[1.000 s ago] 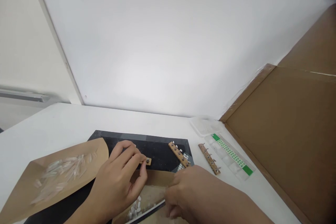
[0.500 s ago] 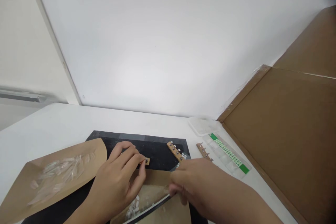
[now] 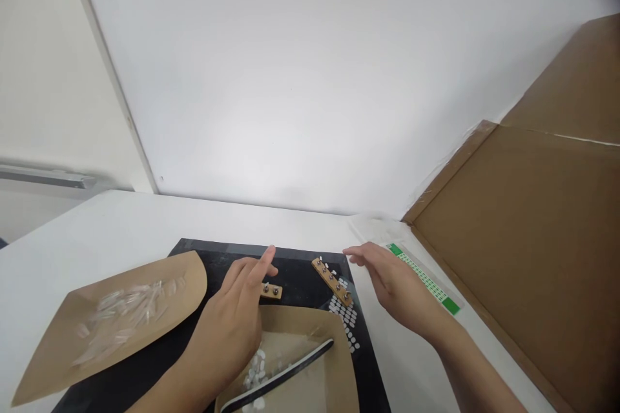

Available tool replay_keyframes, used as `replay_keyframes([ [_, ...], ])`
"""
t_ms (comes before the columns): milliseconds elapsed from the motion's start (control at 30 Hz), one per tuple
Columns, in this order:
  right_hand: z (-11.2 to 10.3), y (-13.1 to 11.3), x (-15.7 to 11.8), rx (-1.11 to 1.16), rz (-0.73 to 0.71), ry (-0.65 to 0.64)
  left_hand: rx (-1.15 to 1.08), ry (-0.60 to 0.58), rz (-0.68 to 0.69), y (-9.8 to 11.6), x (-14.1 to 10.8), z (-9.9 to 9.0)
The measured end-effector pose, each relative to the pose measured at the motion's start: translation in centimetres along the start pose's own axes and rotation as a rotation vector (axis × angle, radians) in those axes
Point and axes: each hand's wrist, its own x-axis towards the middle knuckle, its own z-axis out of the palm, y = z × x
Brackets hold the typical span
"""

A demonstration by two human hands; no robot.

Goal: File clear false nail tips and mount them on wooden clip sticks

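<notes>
My left hand (image 3: 235, 310) is open over the black mat, fingers stretched upward, beside a short wooden strip with metal studs (image 3: 271, 291); the strip's left part is hidden behind the hand. My right hand (image 3: 397, 287) hovers at the mat's right edge, open with fingers stretched to the left, and nothing shows in it. A second studded wooden strip (image 3: 332, 281) lies slanted between the hands. Small white oval pieces (image 3: 343, 311) lie beside it. Below the hands, a brown paper tray (image 3: 346, 361) holds more white pieces (image 3: 256, 368) and a black-and-white curved strip (image 3: 290, 371).
On the left another brown paper tray (image 3: 53, 348) holds clear plastic slivers (image 3: 130, 310). The black mat (image 3: 300, 264) lies on the white table (image 3: 232, 216). A green-and-white patterned strip (image 3: 426, 277) lies at right, near a tall brown cardboard panel (image 3: 523, 239).
My right hand has moved up and right, away from the curved strip, uncovering the white pieces and now covering the third studded strip. My left fingers have lifted off the near studded strip.
</notes>
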Motion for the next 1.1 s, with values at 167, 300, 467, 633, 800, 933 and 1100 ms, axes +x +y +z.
replay_keyframes([
  [167,2.9,1.8,-1.6,0.058,0.091,0.006,-0.093,0.007,0.019,0.5,0.2,-0.4],
  [300,4.3,1.7,-1.8,0.036,0.139,-0.073,-0.082,0.005,0.018,0.5,0.4,-0.5],
  [467,6.1,1.7,-1.5,0.036,0.195,-0.069,-0.067,-0.010,-0.004,0.4,0.3,-0.3],
  [633,7.1,1.8,-1.4,0.100,0.196,-0.050,-0.026,-0.025,0.005,0.2,0.5,-0.4],
  [800,6.8,1.7,-1.4,0.165,0.148,-0.048,0.007,-0.064,0.047,0.1,0.7,-0.4],
  [933,6.7,1.6,-1.3,0.189,0.119,-0.033,0.012,-0.076,0.080,0.4,0.6,-0.4],
  [1100,7.9,1.8,-0.8,0.188,0.097,0.019,0.016,-0.091,0.072,0.7,0.7,-0.5],
])
